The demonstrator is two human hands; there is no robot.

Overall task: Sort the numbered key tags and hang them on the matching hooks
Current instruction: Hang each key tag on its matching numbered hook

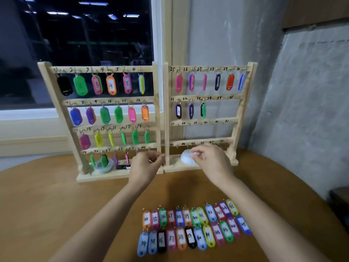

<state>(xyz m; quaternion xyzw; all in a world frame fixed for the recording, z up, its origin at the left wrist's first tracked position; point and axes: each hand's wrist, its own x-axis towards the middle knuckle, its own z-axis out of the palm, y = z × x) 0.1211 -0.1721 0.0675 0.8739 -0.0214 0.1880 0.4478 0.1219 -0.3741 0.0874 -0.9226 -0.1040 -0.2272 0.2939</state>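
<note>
Two wooden hook racks stand side by side at the table's back. The left rack (158,114) carries coloured tags on hooks 1 to 24. On the right rack (236,118), tags hang on hooks 25 to 33, and its lower rows are bare. Several numbered tags (190,226), about 34 to 45, lie in two rows at the table's front. My left hand (145,166) hovers with curled fingers at the gap between the racks; whether it holds anything is unclear. My right hand (209,157) pinches the edge of a white round container (186,158) on the right rack's base.
A roll of tape (103,166) and a dark marker (122,166) sit on the left rack's base. The brown round table (56,205) curves away at right. A window is behind the left rack, and a grey wall stands to the right.
</note>
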